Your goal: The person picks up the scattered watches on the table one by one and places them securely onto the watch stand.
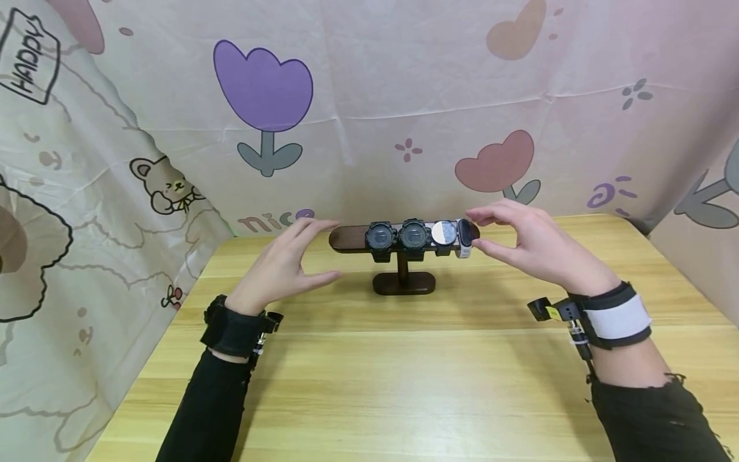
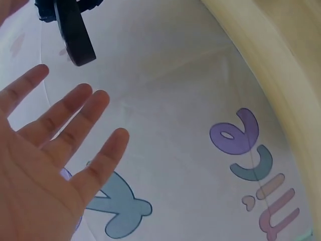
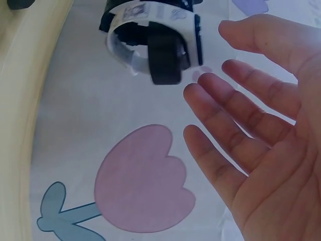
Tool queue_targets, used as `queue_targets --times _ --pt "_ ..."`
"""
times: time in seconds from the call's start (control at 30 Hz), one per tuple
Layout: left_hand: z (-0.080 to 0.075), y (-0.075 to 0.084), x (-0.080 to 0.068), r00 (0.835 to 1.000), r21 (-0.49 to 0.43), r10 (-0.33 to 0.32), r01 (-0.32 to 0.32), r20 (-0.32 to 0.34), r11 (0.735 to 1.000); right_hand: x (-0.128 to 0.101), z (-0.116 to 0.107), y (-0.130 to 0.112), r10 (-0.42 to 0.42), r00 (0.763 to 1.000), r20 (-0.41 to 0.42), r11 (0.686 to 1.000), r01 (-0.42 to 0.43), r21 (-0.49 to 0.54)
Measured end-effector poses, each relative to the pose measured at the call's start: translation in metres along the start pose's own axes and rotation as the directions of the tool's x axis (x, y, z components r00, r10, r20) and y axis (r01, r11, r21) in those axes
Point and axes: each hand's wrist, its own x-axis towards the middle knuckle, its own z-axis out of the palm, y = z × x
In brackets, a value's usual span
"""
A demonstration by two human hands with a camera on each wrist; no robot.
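The dark wooden T-shaped watch stand (image 1: 404, 282) sits near the far edge of the light wooden table (image 1: 404, 385), its crossbar carrying two black round watches (image 1: 397, 236), a silver-faced watch (image 1: 444, 232) and a white-strapped watch (image 1: 464, 239) at its right end. Your left hand (image 1: 285, 266) is just off the bar's left end and your right hand (image 1: 534, 244) just off its right end; both have straight, spread fingers and hold nothing, with the right fingertips (image 3: 200, 95) close to the white strap but apart from it. If you mean to take the stand, I would grip the bare wood at both ends evenly and keep the bar level, since the watches look only looped on. The printed cloth backdrop (image 1: 369, 109) hangs close behind, so the room to move lies toward you, across the broad bare tabletop.
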Motion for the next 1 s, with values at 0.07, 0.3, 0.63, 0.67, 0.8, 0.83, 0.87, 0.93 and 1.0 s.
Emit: queue_targets --times 0.07,0.3,0.63,0.67,0.8,0.83,0.87,0.93,1.0 --pt "-0.002 -0.002 -0.003 0.999 -0.002 -0.032 0.032 0.02 0.999 0.0 0.0 -0.003 -0.028 1.0 -0.014 1.0 0.028 -0.012" --pt "-0.019 -0.01 -0.013 0.991 -0.048 -0.125 0.127 0.047 0.991 0.002 0.0 -0.015 -0.126 0.991 -0.051 0.992 0.125 -0.031" --pt "-0.04 -0.014 -0.027 0.967 -0.024 -0.227 0.231 0.116 0.973 0.003 0.002 -0.033 -0.228 0.972 -0.054 0.974 0.228 -0.013" --pt "-0.042 -0.013 -0.028 0.965 -0.022 -0.233 0.238 0.123 0.971 0.003 0.003 -0.034 -0.237 0.97 -0.057 0.971 0.237 -0.013" --pt "-0.049 -0.014 -0.03 0.959 -0.006 -0.248 0.251 0.135 0.968 0.003 0.005 -0.04 -0.262 0.964 -0.052 0.965 0.261 -0.02" --pt "-0.051 -0.013 -0.031 0.957 0.001 -0.254 0.256 0.137 0.967 0.003 0.006 -0.041 -0.27 0.962 -0.049 0.963 0.269 -0.02" --pt "-0.052 -0.013 -0.031 0.955 0.007 -0.26 0.261 0.14 0.965 0.002 0.006 -0.043 -0.279 0.959 -0.046 0.96 0.278 -0.02" --pt "-0.054 -0.014 -0.032 0.95 0.022 -0.274 0.274 0.146 0.961 0.002 0.008 -0.046 -0.3 0.953 -0.043 0.954 0.3 -0.021" --pt "-0.055 -0.015 -0.032 0.945 0.034 -0.289 0.288 0.154 0.957 0.001 0.009 -0.05 -0.317 0.947 -0.04 0.948 0.317 -0.026"
